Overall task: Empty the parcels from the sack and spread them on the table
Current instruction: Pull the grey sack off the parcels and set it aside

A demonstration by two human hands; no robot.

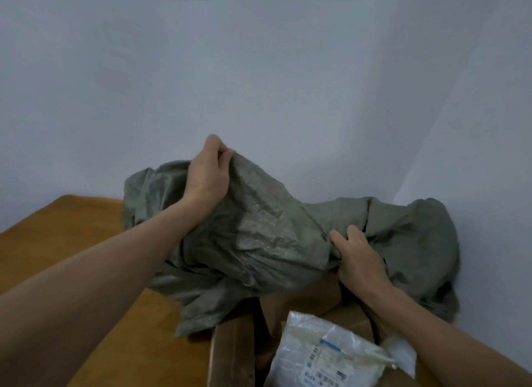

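Left-hand fingers (pixel 223 153) are curled shut, pinching a raised fold of the grey-green woven sack (pixel 267 228) between thumb and fingertips; the left hand (pixel 208 175) lifts this fold to the highest point of the fabric. Right-hand fingers (pixel 341 237) are bent and closed into the cloth lower down and to the right, so that the right hand (pixel 359 257) bunches a second fold close above the parcels. Neither hand holds a parcel.

The two grips appear chosen to raise the far end of the sack while its near end stays low, a posture that would let the contents slide out toward the viewer. The sack itself lies slack and crumpled over the far part of the wooden table (pixel 57 242), against the pale wall (pixel 288 70); its right end is heaped in the corner.

At the near edge of the fabric, brown cardboard parcels (pixel 302 303) show partly from under it, one carton (pixel 233 355) lying alongside at the left. A white plastic mailer with a printed label (pixel 325 355) rests on top of the cardboard, fully clear of the sack. Whether more parcels remain inside the fabric cannot be told. The parcels lie piled together, not yet spread.
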